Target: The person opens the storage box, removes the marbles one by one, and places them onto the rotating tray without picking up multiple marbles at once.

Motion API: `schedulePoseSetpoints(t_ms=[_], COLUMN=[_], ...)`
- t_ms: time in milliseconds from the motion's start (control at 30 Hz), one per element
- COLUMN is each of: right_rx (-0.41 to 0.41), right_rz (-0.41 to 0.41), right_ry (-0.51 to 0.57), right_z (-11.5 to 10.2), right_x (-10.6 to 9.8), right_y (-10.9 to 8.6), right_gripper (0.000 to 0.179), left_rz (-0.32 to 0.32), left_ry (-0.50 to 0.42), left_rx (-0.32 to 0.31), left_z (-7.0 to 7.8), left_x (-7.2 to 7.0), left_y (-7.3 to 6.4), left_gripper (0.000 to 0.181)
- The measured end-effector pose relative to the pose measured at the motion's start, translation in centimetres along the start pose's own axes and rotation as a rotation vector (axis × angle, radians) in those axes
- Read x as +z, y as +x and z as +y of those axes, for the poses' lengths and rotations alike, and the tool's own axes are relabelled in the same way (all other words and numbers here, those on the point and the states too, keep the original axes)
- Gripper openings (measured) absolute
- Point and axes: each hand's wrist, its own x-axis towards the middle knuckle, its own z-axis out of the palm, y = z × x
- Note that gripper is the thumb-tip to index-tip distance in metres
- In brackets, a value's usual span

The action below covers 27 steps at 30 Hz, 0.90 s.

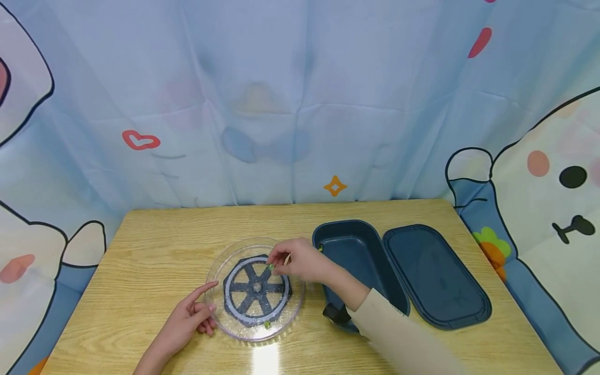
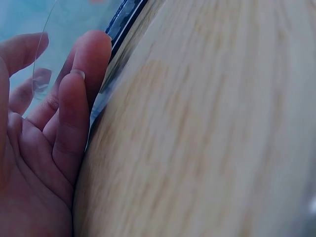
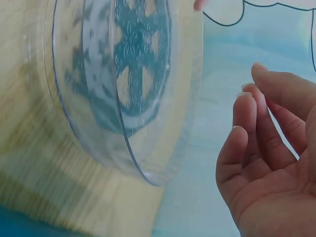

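Green piece (image 1: 271, 267), pinched by the right hand (image 1: 302, 260) over the clear dish (image 1: 291, 312), left hand (image 1: 186, 319) loosely spread, wants lowering gently!

We cannot identify the tiny green piece (image 1: 271, 266) pinched in the right hand (image 1: 302, 259), whose forearm (image 1: 394, 328) hides part of the dark bin (image 1: 351, 252).
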Motion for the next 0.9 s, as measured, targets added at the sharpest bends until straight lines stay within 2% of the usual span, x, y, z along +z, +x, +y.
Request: schedulePoseSetpoints(t_ms=[367,600,900], right_rx=[0.015,0.005,0.029], right_rz=[-0.025,-0.020,0.011], right_ry=[-0.015,-0.007,-0.016], right_z=[0.2,0.3,-0.1], right_x=[0.5,0.3,-0.5], right_y=[0.1,0.0,-0.3], right_gripper=[0.012,0.013,0.013], left_rz=[-0.001,-0.004,0.000], left_ry=[-0.008,-0.014,-0.011], left_rx=[0.007,0.003,-0.007], left_z=[0.0,0.0,0.1], left_x=[0.0,0.0,0.0], left_y=[0.0,0.0,-0.1], left_gripper=[0.062,0.063,0.063])
